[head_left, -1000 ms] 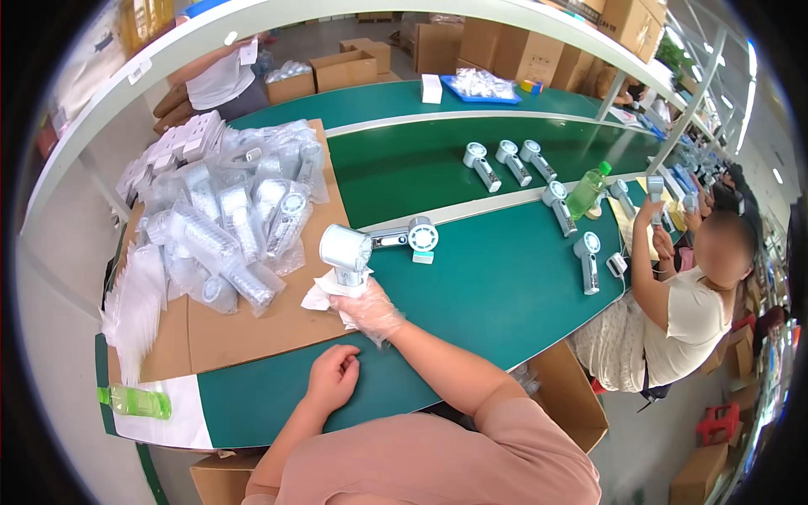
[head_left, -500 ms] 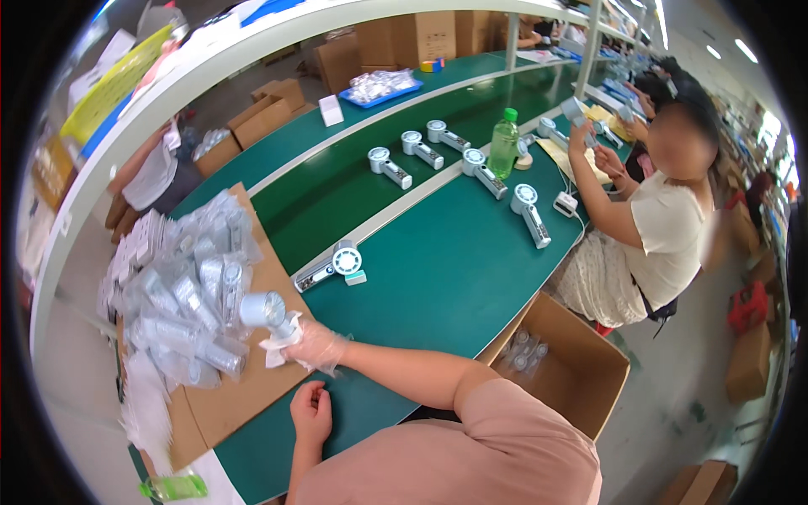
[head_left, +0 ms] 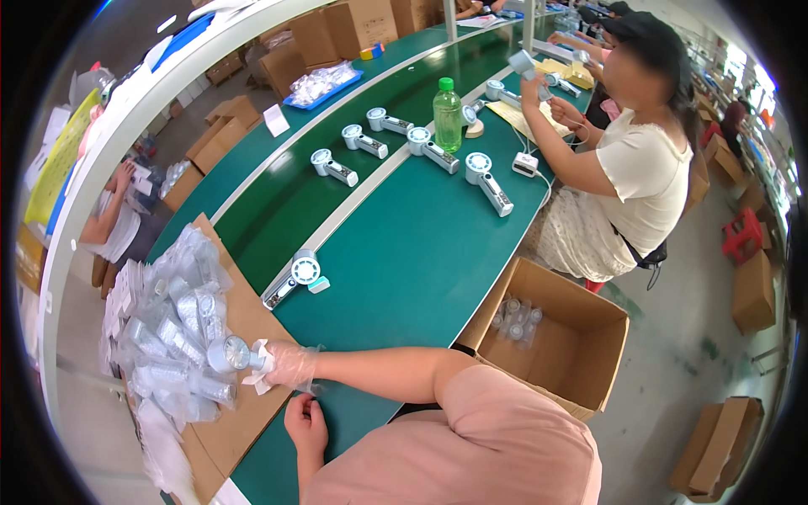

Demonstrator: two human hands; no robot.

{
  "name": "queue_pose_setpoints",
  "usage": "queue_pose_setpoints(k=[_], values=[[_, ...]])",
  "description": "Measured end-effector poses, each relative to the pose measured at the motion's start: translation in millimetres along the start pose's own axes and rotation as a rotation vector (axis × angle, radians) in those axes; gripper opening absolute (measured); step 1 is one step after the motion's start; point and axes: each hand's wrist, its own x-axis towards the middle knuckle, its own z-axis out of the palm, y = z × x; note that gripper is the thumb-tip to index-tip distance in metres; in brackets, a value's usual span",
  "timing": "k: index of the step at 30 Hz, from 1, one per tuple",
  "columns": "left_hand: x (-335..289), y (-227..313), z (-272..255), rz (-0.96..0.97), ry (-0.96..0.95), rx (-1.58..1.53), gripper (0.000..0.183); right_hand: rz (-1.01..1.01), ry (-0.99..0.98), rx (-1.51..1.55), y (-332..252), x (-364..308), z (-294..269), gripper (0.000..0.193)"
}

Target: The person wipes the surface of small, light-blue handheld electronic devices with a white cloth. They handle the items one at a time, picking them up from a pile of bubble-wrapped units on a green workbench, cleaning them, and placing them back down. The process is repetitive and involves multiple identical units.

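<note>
Holding a pale fan (head_left: pixel 227 353) near the bagged heap (head_left: pixel 172 337): gloved right hand (head_left: pixel 290 367), grip clenched on it through white paper (head_left: pixel 259 370), likely against smudging; left hand (head_left: pixel 306 425) half-curled on the tabletop (head_left: pixel 396 286), contents unclear from here.

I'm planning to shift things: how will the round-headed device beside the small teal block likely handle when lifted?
The device would probably stay stiff, looking like hard plastic. Held by its slim handle, it may feel top-heavy, as the head looks bulkier. The smooth, shiny surface could be slippery.
</note>
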Motion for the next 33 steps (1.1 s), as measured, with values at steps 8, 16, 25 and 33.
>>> queue_pose_setpoints(k=[8, 16, 25, 33], values=[[-0.2, 12.4, 2.9, -0.030, 0.016, 0.058, 0.006, -0.041, -0.032, 0.069, 19.9, 9.4, 3.9, 0.030], [-4.0, 9.6, 5.4, -0.020, 0.026, 0.241, 0.006, -0.123, 0.001, -0.115, 20.1, 9.5, 3.3, 0.028], [4.7, 15.7, 17.1, -0.036, 0.034, 0.375, 0.004, 0.038, -0.028, 0.025, 7.5, 13.7, -5.7, 0.042], [1.3, 14.3, 25.2, -0.016, 0.075, 0.433, 0.004, 0.034, -0.031, 0.018, 2.6, 5.3, -10.6, 0.039]])
